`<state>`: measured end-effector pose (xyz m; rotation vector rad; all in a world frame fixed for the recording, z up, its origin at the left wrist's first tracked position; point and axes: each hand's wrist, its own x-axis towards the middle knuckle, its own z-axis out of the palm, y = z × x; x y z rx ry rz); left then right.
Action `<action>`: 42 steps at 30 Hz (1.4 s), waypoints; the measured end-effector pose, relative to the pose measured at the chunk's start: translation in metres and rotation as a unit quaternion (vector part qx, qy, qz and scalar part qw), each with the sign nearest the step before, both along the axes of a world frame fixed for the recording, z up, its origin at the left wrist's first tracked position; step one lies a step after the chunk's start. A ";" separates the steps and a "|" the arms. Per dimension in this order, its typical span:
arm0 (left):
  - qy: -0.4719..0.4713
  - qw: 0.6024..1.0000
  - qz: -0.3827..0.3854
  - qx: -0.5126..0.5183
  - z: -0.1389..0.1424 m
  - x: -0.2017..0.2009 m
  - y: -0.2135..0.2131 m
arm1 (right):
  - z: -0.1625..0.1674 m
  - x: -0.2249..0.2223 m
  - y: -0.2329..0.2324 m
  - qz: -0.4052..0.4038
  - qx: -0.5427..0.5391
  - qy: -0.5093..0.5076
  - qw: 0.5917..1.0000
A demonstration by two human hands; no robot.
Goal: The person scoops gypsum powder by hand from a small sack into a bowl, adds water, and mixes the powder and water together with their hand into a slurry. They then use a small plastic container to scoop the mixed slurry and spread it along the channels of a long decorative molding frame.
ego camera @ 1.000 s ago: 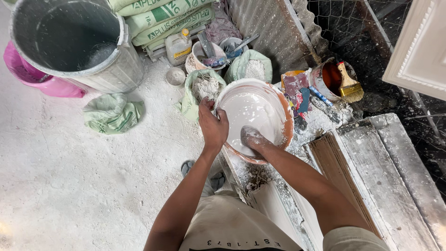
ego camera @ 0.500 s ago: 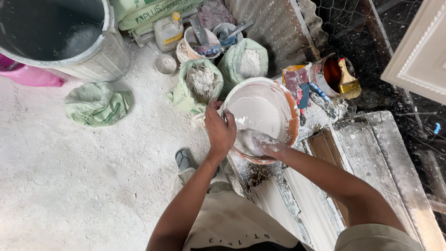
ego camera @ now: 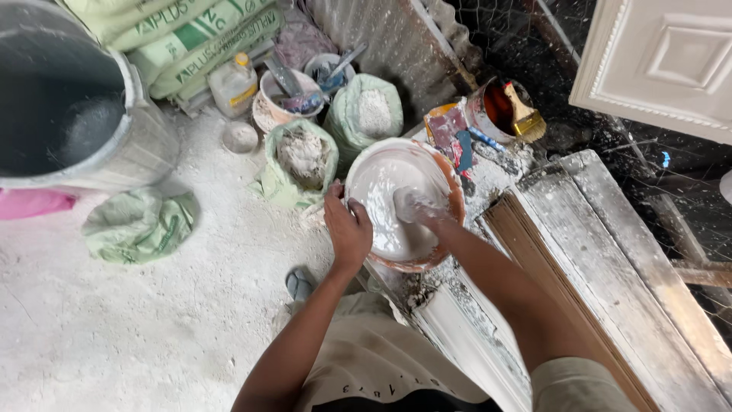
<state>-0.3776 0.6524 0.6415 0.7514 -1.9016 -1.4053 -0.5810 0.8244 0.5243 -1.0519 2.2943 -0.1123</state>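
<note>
Left hand (ego camera: pixel 348 229) clasped; right hand (ego camera: pixel 418 207) plaster-coated.

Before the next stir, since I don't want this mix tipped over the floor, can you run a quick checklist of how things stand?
1. Left hand steadies the bowl at its near rim: ok.
2. Right hand is inside the bowl, coated in white paste: ok.
3. Bowl seated flat: cannot tell; it rests at the end of a dusty moulding, and its base is hidden.
4. Paste held inside the rim: ok, no fresh spill visible around it.
5. Open sack of powder stands right beside the bowl, by the left hand: ok, but close.
6. Paint can with brush stands apart behind the bowl: ok.
</note>
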 end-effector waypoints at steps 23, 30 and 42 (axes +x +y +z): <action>-0.013 1.000 -0.010 0.025 0.001 -0.002 0.001 | 0.000 0.018 -0.027 0.029 -0.104 -0.058 0.992; -0.002 1.000 0.011 0.026 0.001 -0.003 0.004 | -0.009 0.049 0.009 -0.016 0.104 -0.007 0.994; 0.013 0.997 0.007 0.080 -0.007 -0.007 0.009 | 0.003 0.037 -0.010 -0.040 0.026 0.002 0.999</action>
